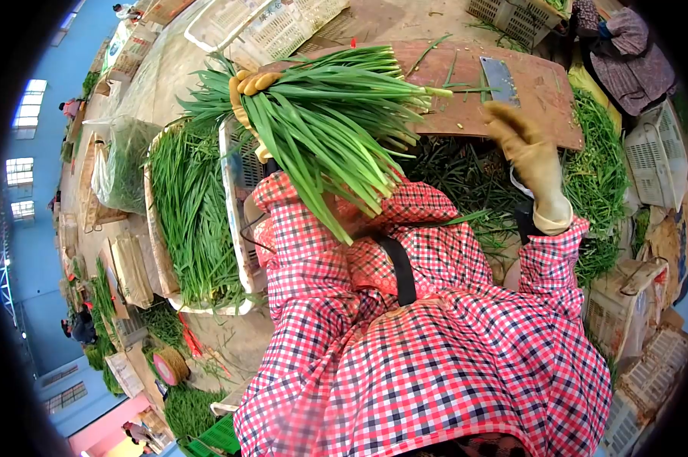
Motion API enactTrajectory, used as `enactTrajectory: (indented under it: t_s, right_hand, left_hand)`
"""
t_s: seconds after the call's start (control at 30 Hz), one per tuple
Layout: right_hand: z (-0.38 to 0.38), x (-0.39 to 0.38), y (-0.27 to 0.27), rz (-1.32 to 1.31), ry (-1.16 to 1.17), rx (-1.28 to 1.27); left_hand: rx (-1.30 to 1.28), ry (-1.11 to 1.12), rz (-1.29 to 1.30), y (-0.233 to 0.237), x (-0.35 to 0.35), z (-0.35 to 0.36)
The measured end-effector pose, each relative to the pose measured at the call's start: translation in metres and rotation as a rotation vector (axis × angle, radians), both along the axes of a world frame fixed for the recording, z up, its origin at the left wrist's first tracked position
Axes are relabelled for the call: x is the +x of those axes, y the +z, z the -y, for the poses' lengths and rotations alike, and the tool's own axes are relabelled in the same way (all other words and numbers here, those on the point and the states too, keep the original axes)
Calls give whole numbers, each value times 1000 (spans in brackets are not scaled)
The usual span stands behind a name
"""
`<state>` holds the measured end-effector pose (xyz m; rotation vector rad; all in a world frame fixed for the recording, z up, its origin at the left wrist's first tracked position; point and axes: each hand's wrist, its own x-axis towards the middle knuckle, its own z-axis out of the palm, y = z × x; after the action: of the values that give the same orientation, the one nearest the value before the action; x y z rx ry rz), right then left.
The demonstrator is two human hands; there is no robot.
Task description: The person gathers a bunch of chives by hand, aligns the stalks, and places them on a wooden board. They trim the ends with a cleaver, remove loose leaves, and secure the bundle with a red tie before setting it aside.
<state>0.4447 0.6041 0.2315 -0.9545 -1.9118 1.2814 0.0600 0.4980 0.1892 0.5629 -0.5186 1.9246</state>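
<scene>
In a tan glove, my left hand [251,90] is closed around a large bunch of garlic chives [336,114]. The pale stem ends of the bunch fan out to the right and down toward my lap. My right hand [523,148], also gloved, is raised at the right side of the wooden board [546,91], fingers stretched out and somewhat together, holding nothing. A flat bluish-grey rectangular piece [500,81] lies on the board just beyond my right fingertips. A few loose leaves and bits are scattered on the board.
Left of me stands a crate [246,228] beside a container heaped with chives [195,213]. Cut greens [595,167] are piled at the right. White plastic crates [656,156] stand farther right and ahead. Another person [630,61] sits at the upper right.
</scene>
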Motion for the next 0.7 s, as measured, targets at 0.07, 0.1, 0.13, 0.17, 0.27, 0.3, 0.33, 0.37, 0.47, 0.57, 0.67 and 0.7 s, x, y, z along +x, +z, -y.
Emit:
enactTrajectory:
  t_s: [0.07,0.1,0.13,0.17,0.27,0.3,0.33,0.37,0.47,0.57,0.67,0.7]
  right_hand:
    - [9,-4,-21,118,173,-61]
    - [17,-13,-12,75,255,-126]
    - [25,-22,-3,35,334,-196]
    - [31,-32,-15,-55,368,-216]
    - [53,-59,-7,-30,425,-368]
    - [61,-66,-4,-12,373,-399]
    - [67,-69,-4,55,310,-353]
    - [69,-68,-1,59,303,-285]
    - [85,-63,8,-14,293,-23]
    - [90,-52,14,-40,368,138]
    - [64,-35,14,14,92,-95]
    - [53,-39,14,43,54,201]
  left_hand:
    - [52,21,23,-6,-2,-5]
    - [64,47,28,-9,-3,-8]
    - [44,106,19,-17,-5,-8]
    - [58,119,3,-14,-3,-9]
    - [78,111,8,11,12,-7]
    - [39,119,45,13,14,-2]
    - [-1,128,82,16,15,3]
    - [7,98,66,13,7,4]
    - [-28,272,17,-6,-1,3]
    - [-229,289,75,-14,-7,11]
    - [-269,162,70,-18,-12,16]
    - [-183,125,11,-19,-13,14]
